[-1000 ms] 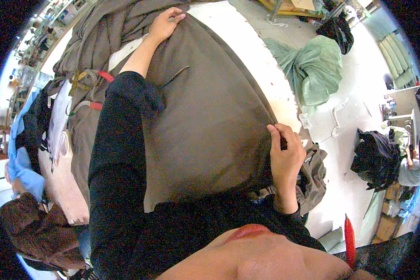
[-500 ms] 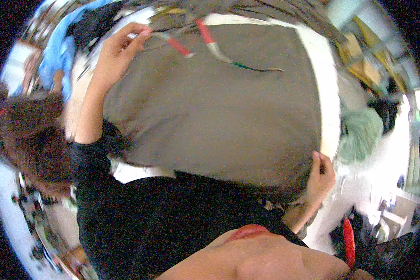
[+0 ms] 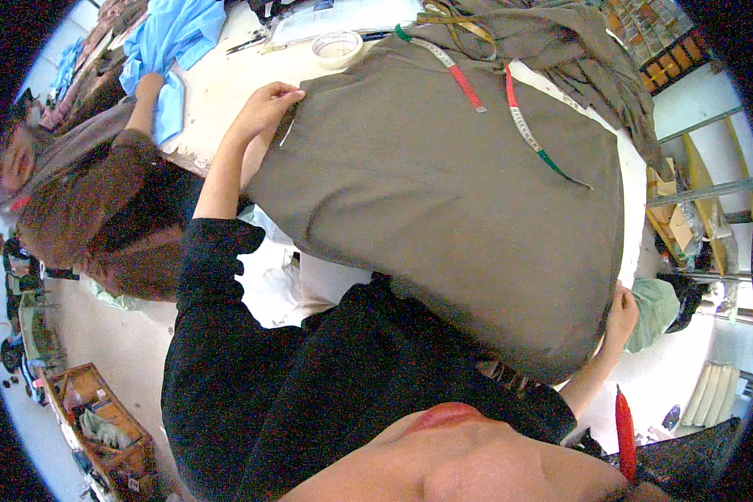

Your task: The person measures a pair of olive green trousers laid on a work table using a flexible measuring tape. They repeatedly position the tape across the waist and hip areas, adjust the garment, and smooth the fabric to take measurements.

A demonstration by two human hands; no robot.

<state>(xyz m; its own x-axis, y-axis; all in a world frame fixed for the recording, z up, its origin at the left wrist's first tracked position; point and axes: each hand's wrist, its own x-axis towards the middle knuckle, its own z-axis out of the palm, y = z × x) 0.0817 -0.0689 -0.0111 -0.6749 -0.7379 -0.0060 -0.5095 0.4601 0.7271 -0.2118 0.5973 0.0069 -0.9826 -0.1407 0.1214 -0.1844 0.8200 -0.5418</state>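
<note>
Grey-brown cloth fills the middle of the head view, spread over the pale table and running down to the person's front at the near side. The two hands are well apart: the left hand has its fingertips together on the cloth's upper left corner, apparently pinching it, while the right hand is at the right edge, low down, and whether it grips or merely rests there I cannot tell. Holding opposite sides this way probably keeps the panel spread and checks the soft folds near the left. The measuring tape lies across the upper part, perhaps left there to be within reach; two lengths of it show, both banded red, white and green (whether they join under the yellowish loop behind, I can't make out). Counting the rest: one roll of adhesive tape on the table beyond the cloth, one bunched heap of similar fabric at the far right, one green bundle beyond the right hand, one red pen, one wooden crate and one co-worker, an arm stretched to a light blue cloth.
</note>
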